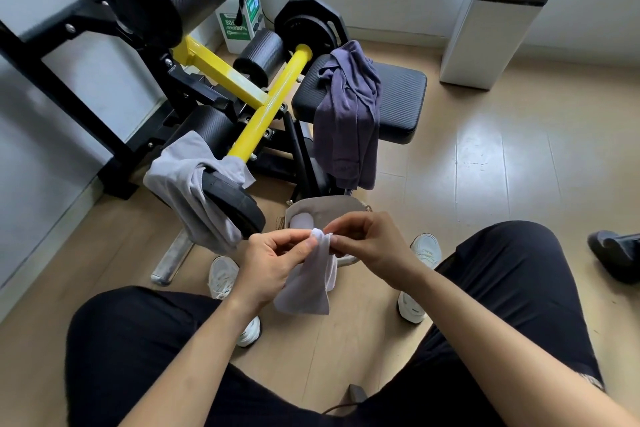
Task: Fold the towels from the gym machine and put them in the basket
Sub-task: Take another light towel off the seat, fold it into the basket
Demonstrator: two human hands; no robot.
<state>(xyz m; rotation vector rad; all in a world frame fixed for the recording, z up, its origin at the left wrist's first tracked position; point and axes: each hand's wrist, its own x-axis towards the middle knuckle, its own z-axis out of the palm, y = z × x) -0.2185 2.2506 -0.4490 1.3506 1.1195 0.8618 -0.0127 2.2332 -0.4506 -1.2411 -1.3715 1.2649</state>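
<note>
I hold a small white towel (310, 282) up in front of me, hanging down from its top edge. My left hand (273, 262) and my right hand (367, 246) both pinch that top edge close together. Just behind them the basket (323, 206) with a grey liner stands on the floor, with a folded pale towel (302, 219) inside. A light grey towel (187, 180) drapes over the weight plate on the yellow bar. A dark purple-grey towel (349, 114) hangs over the black seat pad (398, 97) of the gym machine.
The gym machine's yellow bar (270, 104) and black rollers fill the left and centre. A white cabinet (485, 17) stands at the back right. My knees in black trousers and white shoes (221, 276) flank the basket. Another person's dark shoe (613, 253) lies at far right.
</note>
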